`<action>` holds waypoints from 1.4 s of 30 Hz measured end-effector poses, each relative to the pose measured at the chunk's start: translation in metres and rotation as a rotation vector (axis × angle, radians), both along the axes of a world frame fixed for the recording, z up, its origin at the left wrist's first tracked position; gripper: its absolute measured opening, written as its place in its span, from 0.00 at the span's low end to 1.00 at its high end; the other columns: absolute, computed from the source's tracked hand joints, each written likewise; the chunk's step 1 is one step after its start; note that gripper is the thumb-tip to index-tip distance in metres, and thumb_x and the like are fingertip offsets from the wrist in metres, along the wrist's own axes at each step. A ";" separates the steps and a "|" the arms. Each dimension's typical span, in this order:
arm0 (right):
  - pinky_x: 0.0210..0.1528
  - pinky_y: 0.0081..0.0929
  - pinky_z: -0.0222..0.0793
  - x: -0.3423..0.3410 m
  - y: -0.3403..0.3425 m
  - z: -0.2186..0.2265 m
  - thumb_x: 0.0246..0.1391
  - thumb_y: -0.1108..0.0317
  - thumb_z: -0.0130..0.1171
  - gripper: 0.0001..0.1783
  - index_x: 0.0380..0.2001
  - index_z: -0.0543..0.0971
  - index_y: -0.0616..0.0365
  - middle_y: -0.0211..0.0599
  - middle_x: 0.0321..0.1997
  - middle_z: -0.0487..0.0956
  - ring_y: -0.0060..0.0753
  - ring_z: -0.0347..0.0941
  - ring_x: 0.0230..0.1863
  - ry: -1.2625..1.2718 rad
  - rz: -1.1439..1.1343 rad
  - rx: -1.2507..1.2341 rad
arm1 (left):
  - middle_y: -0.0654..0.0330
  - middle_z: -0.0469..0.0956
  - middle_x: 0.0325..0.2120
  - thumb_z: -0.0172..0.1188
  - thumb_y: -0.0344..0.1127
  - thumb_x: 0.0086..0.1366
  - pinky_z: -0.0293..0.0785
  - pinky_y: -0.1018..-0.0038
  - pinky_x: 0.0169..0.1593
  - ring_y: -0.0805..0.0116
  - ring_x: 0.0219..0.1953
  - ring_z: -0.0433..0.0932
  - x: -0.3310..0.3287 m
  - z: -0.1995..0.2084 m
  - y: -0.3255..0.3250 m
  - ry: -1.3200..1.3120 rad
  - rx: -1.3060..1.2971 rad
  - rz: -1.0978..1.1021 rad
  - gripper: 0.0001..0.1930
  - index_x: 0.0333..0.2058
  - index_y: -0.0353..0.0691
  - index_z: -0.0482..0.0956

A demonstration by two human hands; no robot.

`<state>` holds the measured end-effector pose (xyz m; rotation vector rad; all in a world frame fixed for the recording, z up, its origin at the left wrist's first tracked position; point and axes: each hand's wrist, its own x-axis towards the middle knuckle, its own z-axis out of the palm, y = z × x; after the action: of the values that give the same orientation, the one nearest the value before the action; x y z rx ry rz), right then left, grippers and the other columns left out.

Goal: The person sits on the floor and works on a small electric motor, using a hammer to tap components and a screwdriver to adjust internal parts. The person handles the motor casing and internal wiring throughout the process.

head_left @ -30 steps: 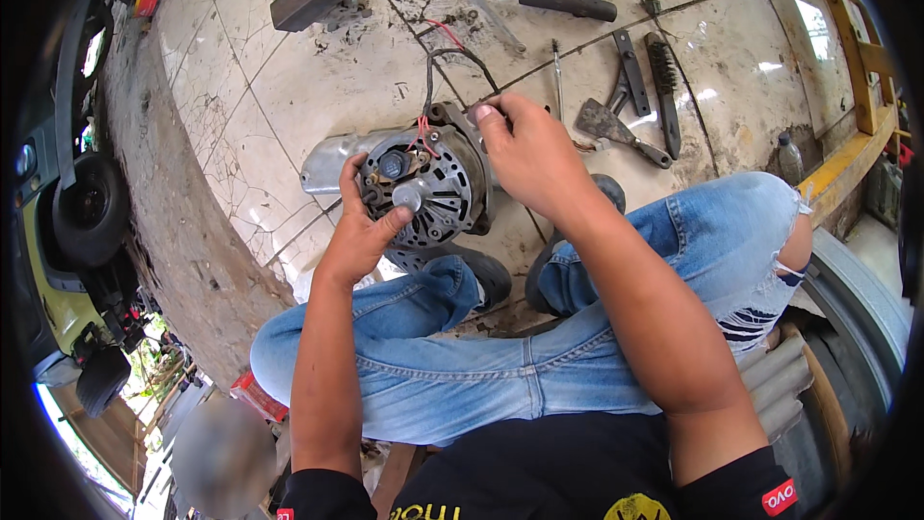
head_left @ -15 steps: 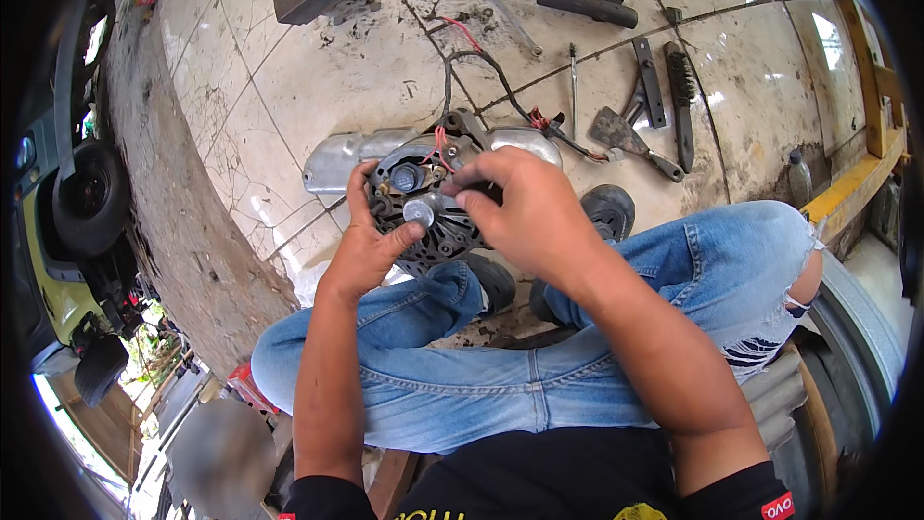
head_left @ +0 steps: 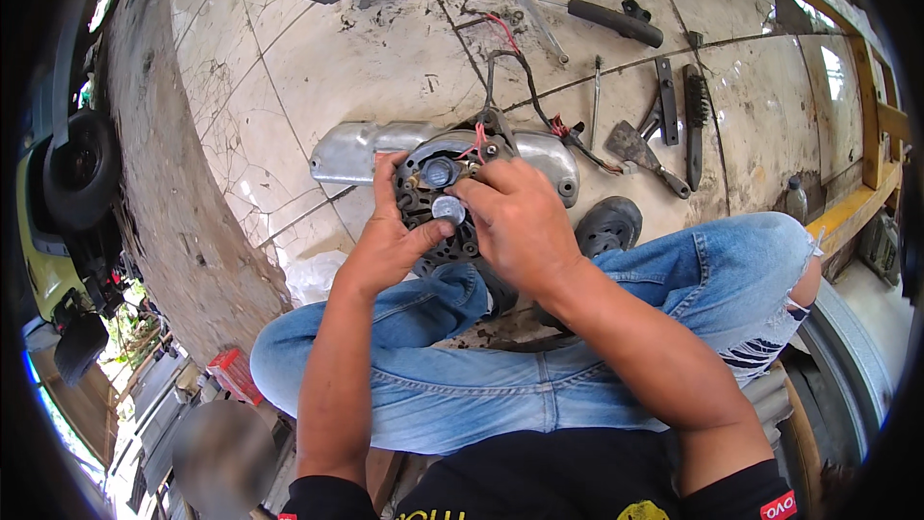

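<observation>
You're working on the motor, left hand gripping it, right hand perhaps pinching something hidden; next, hold it steady.

The left hand grips a round motor by its left side, thumb near the silver cap; the right hand bends its fingers over the face. Behind the motor lies a metal cover; farther right, a scraper and 1 wire brush lie on the tiles.
</observation>
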<state>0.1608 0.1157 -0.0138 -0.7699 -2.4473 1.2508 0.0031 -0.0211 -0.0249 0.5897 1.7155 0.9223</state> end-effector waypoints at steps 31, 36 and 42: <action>0.59 0.41 0.70 0.084 0.148 -0.132 0.53 0.64 0.60 0.20 0.50 0.81 0.55 0.50 0.54 0.79 0.53 0.74 0.57 -0.926 -0.603 -0.155 | 0.39 0.57 0.65 0.74 0.44 0.53 0.53 0.63 0.69 0.48 0.69 0.57 -0.011 0.025 0.029 0.051 -0.149 -0.162 0.55 0.70 0.44 0.42; 0.63 0.40 0.67 0.119 0.148 -0.167 0.58 0.67 0.54 0.22 0.56 0.76 0.57 0.47 0.62 0.75 0.46 0.71 0.64 -1.356 -0.470 -0.271 | 0.35 0.54 0.66 0.75 0.40 0.50 0.50 0.62 0.70 0.47 0.71 0.51 -0.019 0.017 0.026 0.119 -0.153 -0.212 0.57 0.70 0.44 0.42; 0.61 0.44 0.69 0.117 0.132 -0.172 0.64 0.61 0.46 0.21 0.57 0.76 0.51 0.42 0.62 0.75 0.44 0.71 0.63 -1.440 -0.321 -0.125 | 0.35 0.56 0.66 0.76 0.42 0.50 0.50 0.63 0.71 0.48 0.71 0.52 -0.019 0.022 0.027 0.054 -0.156 -0.179 0.58 0.71 0.44 0.44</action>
<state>0.2780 0.2479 -0.1859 -2.6634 -2.8486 0.7487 -0.0157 0.0060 -0.0026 0.6568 1.7335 0.6455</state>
